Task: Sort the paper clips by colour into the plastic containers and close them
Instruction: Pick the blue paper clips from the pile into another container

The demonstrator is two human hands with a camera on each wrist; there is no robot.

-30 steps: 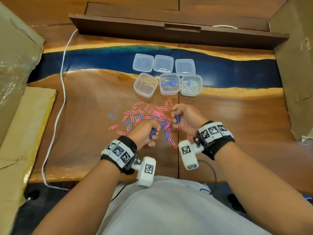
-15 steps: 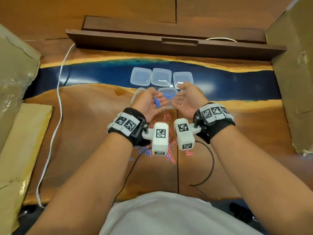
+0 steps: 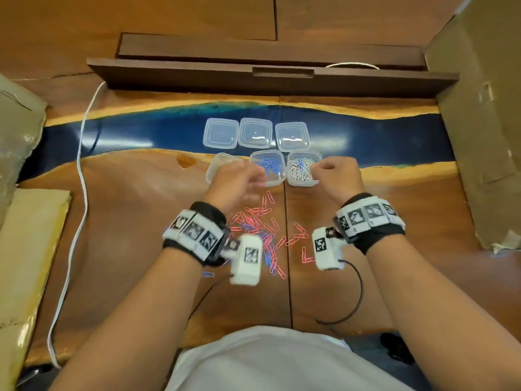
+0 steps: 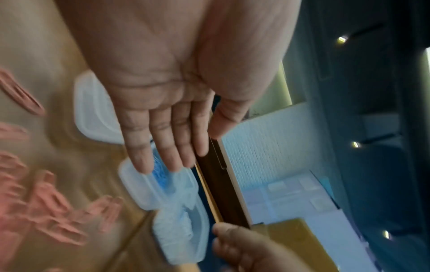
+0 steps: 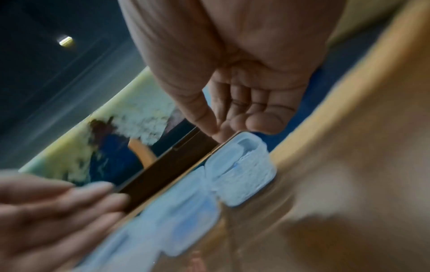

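Three clear containers stand in a row. The left one [image 3: 218,162] looks empty, the middle one [image 3: 267,167] holds blue clips, and the right one [image 3: 303,170] holds white clips with a few blue ones. My left hand [image 3: 239,179] is blurred in front of the left and middle containers. Its fingers [image 4: 163,147] are straight and empty above the blue clips. My right hand [image 3: 335,173] hovers at the right container's near right corner, fingers [image 5: 256,119] loosely curled, with nothing seen in them. A pile of red and blue clips [image 3: 262,230] lies between my wrists.
Three lids [image 3: 255,132] lie in a row behind the containers on the blue resin strip. A white cable [image 3: 81,170] runs down the left side of the table. Cardboard boxes [image 3: 485,122] flank both sides, and a dark wooden ledge [image 3: 270,77] closes off the back.
Both hands lifted blue clips from the pile and carried them over the middle container. Now the clips are out of the hands, which have moved apart.
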